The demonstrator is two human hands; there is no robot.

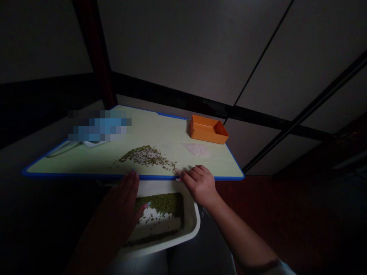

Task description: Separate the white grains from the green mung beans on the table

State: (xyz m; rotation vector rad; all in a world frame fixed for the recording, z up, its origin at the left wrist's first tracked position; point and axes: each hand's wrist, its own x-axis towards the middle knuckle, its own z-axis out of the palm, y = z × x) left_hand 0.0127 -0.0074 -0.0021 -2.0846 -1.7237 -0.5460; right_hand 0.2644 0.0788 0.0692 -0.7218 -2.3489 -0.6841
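A scattered pile of small green beans mixed with white grains (146,156) lies on the pale tabletop (160,130). My right hand (200,185) rests at the near edge, its index finger stretched out to the pile's right end and its other fingers curled. Nothing shows between its finger and thumb. My left hand (124,204) hovers at the blue edge with fingers stretched out and thumb apart, holding nothing. Below the edge sits a white tub (196,225) with many green beans (169,202) inside; my left hand and forearm cover its left part.
A small heap of white grains (197,149) lies right of the mixed pile. Behind it stands an orange box (206,133) at the table's right. A blurred-out blue item (100,128) is at the back left, with a cable near it. Wall panels rise behind the table.
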